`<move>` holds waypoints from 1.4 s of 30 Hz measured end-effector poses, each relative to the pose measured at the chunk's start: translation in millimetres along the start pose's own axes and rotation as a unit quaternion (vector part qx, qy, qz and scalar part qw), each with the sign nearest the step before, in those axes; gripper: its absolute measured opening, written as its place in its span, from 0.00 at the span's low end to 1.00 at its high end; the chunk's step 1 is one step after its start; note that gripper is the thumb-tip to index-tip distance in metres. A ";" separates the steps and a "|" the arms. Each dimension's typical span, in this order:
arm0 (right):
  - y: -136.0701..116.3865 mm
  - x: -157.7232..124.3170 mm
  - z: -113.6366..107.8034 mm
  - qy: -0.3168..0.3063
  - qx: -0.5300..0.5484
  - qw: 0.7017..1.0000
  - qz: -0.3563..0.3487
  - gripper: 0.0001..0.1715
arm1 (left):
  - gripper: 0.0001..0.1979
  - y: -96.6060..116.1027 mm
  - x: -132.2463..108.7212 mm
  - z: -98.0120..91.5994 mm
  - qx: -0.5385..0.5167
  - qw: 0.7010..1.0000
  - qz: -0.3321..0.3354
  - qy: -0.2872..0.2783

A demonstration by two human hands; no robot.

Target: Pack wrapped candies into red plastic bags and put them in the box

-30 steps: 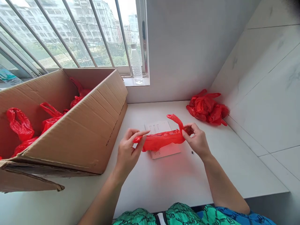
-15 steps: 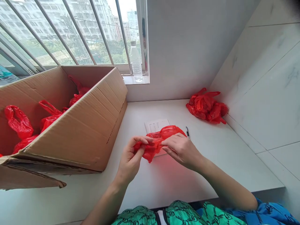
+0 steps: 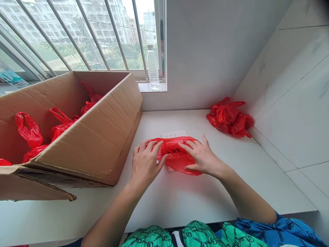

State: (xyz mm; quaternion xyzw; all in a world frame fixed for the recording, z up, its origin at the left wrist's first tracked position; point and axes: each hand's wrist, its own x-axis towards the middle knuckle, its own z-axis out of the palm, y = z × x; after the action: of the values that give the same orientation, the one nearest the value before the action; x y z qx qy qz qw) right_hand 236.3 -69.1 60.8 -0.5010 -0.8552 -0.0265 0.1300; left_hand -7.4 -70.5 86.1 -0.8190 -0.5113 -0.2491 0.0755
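Note:
A thin red plastic bag (image 3: 180,164) is spread wide above the white tabletop, its mouth parted and facing up. My left hand (image 3: 146,161) holds its left side, with the fingers over the rim and the thumb at the near edge. On the other side, my right hand (image 3: 203,157) has its fingers apart, some tucked in the mouth, keeping the bag stretched. Under the bag lies a notebook (image 3: 173,134) with writing on it, mostly covered. What the bag holds inside, if anything, I cannot make out.
At the left stands an open cardboard box (image 3: 89,137) with several red bags (image 3: 29,132) in it. A heap of red bags (image 3: 228,118) rests on the white table (image 3: 246,171) by the tiled wall. One clear bottle (image 3: 153,68) is on the windowsill.
The red bag was bunched and pinched between my fingers; now its mouth is pulled wide. Both hands have spread their fingers. The pen beside the notebook has gone out of sight behind my right hand.

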 end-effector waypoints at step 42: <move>42.8 19.8 60.5 0.067 0.112 0.986 0.101 0.12 | 0.31 -39.7 18.2 92.7 -0.125 0.968 0.026 -0.218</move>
State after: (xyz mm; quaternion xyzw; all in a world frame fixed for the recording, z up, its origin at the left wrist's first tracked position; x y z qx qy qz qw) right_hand 252.3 -20.3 3.7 -0.5645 -0.7869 0.0488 0.2445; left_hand -5.0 -2.3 9.6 -0.8695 -0.4590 -0.1244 -0.1339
